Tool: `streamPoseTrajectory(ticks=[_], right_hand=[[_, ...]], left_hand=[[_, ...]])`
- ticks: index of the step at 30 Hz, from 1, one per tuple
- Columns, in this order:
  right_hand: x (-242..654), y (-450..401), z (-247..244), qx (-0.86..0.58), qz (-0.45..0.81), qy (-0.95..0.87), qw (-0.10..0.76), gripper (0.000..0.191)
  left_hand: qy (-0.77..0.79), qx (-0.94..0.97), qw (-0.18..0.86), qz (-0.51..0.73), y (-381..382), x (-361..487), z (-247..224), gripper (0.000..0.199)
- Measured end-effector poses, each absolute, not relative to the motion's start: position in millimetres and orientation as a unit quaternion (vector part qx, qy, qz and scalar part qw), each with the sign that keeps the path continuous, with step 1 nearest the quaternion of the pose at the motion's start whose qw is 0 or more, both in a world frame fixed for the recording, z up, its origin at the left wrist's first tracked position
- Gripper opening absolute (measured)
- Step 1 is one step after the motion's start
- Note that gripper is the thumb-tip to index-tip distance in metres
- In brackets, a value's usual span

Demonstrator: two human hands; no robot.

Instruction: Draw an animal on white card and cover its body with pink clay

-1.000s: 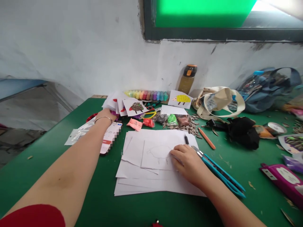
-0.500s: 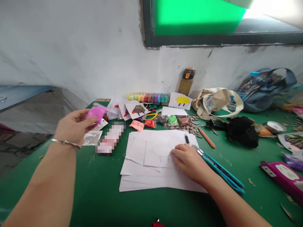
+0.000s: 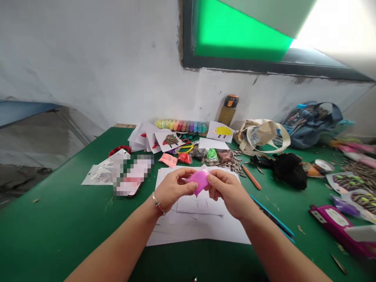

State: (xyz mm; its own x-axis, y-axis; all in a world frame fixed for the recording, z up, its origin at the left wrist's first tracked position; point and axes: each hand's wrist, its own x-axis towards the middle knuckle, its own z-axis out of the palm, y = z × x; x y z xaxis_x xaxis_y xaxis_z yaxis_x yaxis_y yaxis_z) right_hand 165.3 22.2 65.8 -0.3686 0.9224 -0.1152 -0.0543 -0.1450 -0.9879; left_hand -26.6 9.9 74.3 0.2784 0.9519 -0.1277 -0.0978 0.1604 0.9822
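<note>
Green table (image 3: pixel 96 227) across the lower frame, set against a grey-white wall (image 3: pixel 102 58); a dark-framed window (image 3: pixel 241 39) occupies the upper right. At the centre, above white paper sheets (image 3: pixel 205 231), 2 hands share 1 pink packet (image 3: pixel 198 182). The left hand (image 3: pixel 173 188) pinches its left side between thumb and fingers; the right hand (image 3: pixel 229 191) grips its right side, fingers curled. The packet's long axis runs obliquely, its clear crinkled end toward the top of the frame, its pink lower corner toward the bottom, slightly left.
</note>
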Motion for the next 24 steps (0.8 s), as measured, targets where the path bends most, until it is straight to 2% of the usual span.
streamPoseTrajectory(ticks=[5,12,24], right_hand=[[156.1,20.1,48.9,-0.403,0.644,-0.528,0.38,0.028],[160.6,21.1,37.8,-0.447,0.614,-0.569,0.315,0.031],[161.1,21.3,35.8,-0.505,0.52,-0.607,0.326,0.029]], left_hand=[[0.448,0.431,0.675,0.399,8.8,-24.3,57.0,0.051],[0.467,0.487,0.645,0.359,11.8,-22.8,42.0,0.043],[0.455,0.511,0.645,0.342,15.8,-22.2,40.6,0.042]])
